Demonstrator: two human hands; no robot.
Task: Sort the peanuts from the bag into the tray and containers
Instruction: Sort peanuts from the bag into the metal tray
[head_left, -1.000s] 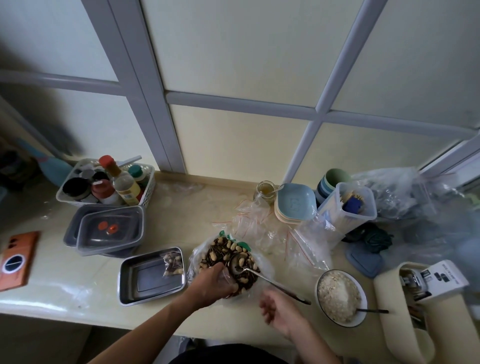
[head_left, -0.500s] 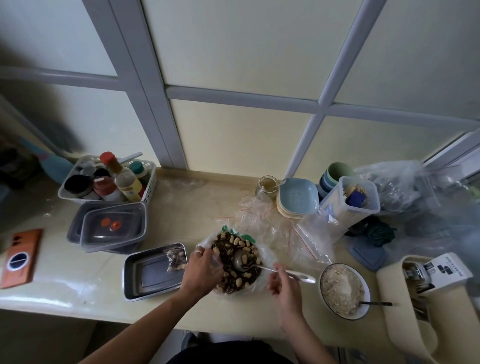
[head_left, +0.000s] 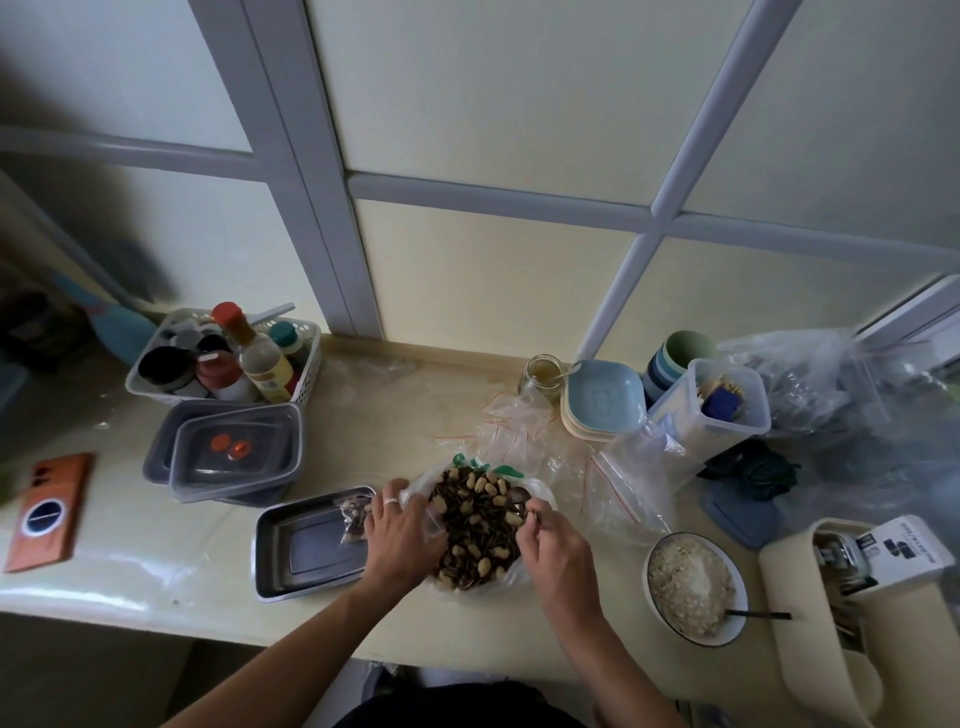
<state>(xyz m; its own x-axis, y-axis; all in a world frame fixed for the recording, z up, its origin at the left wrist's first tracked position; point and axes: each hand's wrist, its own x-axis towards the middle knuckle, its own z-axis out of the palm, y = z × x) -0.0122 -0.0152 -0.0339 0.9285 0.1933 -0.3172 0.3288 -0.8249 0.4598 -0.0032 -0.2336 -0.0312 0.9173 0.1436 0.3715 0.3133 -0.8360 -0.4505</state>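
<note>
Left hand (head_left: 400, 535) gripping the rim of the full bag (head_left: 543, 493) of peanuts (head_left: 480, 486), right hand (head_left: 553, 545) pinching a spoon (head_left: 514, 497) in it — sorting looks barely begun, the tray (head_left: 317, 556) alongside on the worktop (head_left: 415, 415) holding one small packet (head_left: 353, 519), lidded containers (head_left: 236, 457) beyond unopened.

Home kitchen counter (head_left: 415, 415) below a paned window (head_left: 322, 208), with basket (head_left: 307, 371) of sauce bottles (head_left: 262, 358), stacked plates (head_left: 602, 402) and cups (head_left: 675, 353)

Can't make out what my right hand (head_left: 553, 545) is pinching, the fingertips are buried at the bag (head_left: 540, 491) rim. Left hand (head_left: 402, 535) blocks half the little packet (head_left: 352, 514) in the tray (head_left: 291, 571). The dark clutter (head_left: 36, 332) at far left is pure blur.
</note>
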